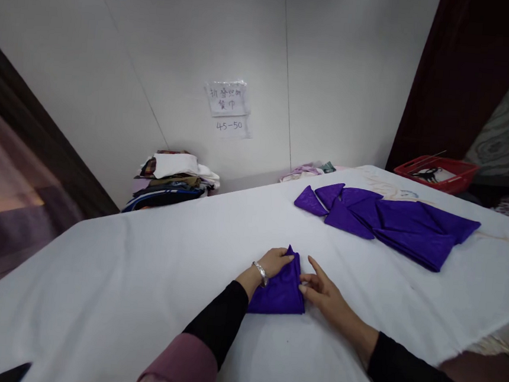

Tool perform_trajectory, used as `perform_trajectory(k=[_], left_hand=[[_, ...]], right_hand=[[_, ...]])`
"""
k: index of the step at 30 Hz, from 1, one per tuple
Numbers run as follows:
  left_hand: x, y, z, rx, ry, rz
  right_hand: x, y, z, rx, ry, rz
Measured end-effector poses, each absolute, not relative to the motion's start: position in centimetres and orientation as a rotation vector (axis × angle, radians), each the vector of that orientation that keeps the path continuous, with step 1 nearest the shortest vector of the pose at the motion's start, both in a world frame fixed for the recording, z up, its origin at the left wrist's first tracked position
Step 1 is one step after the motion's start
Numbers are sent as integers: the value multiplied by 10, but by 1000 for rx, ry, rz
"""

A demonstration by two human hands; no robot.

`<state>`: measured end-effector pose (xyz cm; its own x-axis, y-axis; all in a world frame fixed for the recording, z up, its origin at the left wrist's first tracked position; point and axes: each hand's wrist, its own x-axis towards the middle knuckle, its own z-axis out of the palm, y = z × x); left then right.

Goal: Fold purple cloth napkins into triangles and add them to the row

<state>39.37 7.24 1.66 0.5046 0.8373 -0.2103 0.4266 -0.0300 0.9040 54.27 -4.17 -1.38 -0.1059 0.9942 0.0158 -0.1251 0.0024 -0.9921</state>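
Observation:
A folded purple napkin [280, 288] lies on the white table cover [140, 276] just in front of me. My left hand [274, 260], with a silver bracelet at the wrist, curls over the napkin's upper left edge and pinches it. My right hand [319, 289] rests at the napkin's right edge, index finger stretched out, the other fingertips touching the cloth. Farther back on the right lies a row of several folded purple napkins [385, 223], overlapping each other.
A stack of mixed folded clothes [173, 181] sits at the table's far edge by the wall. A red basket [437, 172] stands at the back right. Paper notes [228, 108] are stuck on the wall. The table's right edge drops off near my right arm.

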Motion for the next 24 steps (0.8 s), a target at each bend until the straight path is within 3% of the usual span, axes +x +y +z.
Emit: perform_trajectory(k=[7, 13, 24], left_hand=[[397, 78, 20, 1716, 1094, 419], [405, 79, 15, 1865, 1159, 438], [403, 81, 9, 2053, 1348, 674]], right_hand=[[545, 3, 6, -1160, -1124, 1285], [546, 27, -17, -1234, -1269, 1105], [547, 18, -7, -1512, -1637, 810]])
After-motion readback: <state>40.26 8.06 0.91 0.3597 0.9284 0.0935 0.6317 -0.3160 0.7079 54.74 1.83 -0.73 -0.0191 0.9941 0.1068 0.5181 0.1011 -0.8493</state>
